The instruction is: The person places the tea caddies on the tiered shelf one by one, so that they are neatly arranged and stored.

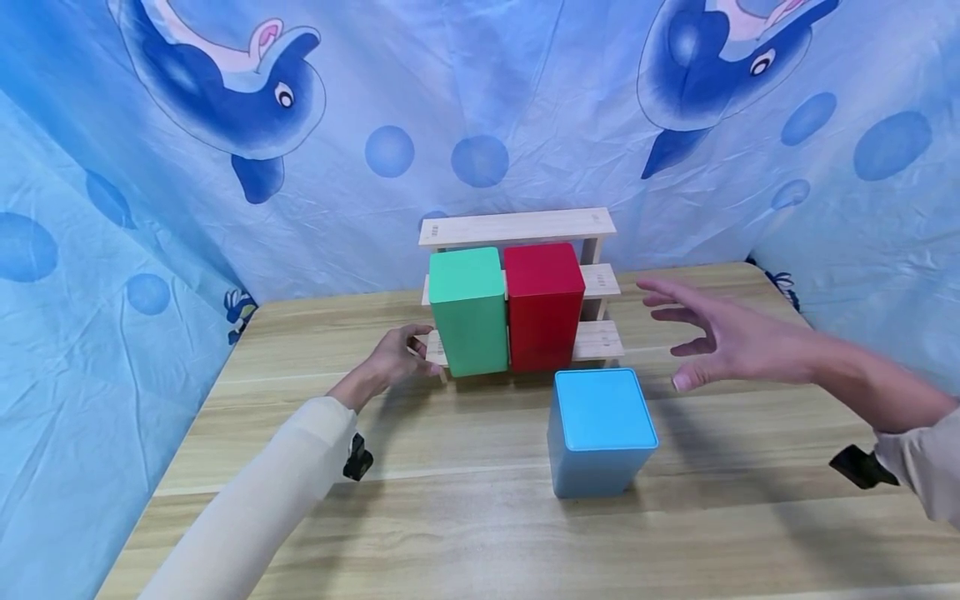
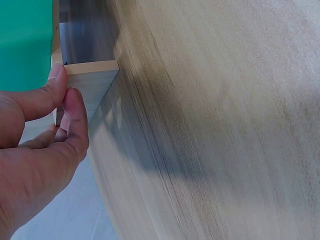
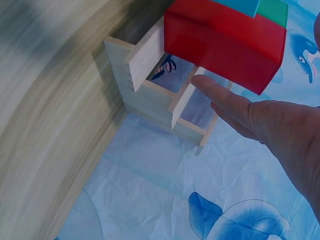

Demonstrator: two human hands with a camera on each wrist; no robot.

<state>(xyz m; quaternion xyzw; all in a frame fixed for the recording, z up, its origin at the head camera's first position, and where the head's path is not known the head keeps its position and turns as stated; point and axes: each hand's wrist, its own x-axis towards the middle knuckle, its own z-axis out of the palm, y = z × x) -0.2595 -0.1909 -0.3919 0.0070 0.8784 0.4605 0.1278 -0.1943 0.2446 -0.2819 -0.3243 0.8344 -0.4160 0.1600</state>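
A small stepped wooden rack [image 1: 517,225] stands at the back of the table. Upright on its lowest step, side by side, are a green box [image 1: 471,325] and a red box [image 1: 546,317]. My left hand [image 1: 400,354] pinches the left end of the rack's lowest board [image 2: 92,67] between thumb and fingers, beside the green box. Nearer to me stands a light blue box [image 1: 606,417] on the table. To the right of the rack my right hand [image 1: 708,333] hovers with fingers spread, holding nothing; the blue box is close to its thumb.
The wooden table [image 1: 480,533] reaches back to a blue cloth [image 1: 525,108] printed with dolphins and bubbles, which hangs behind it and along both sides. The rack's top board and the right ends of its lower boards stick out around the boxes.
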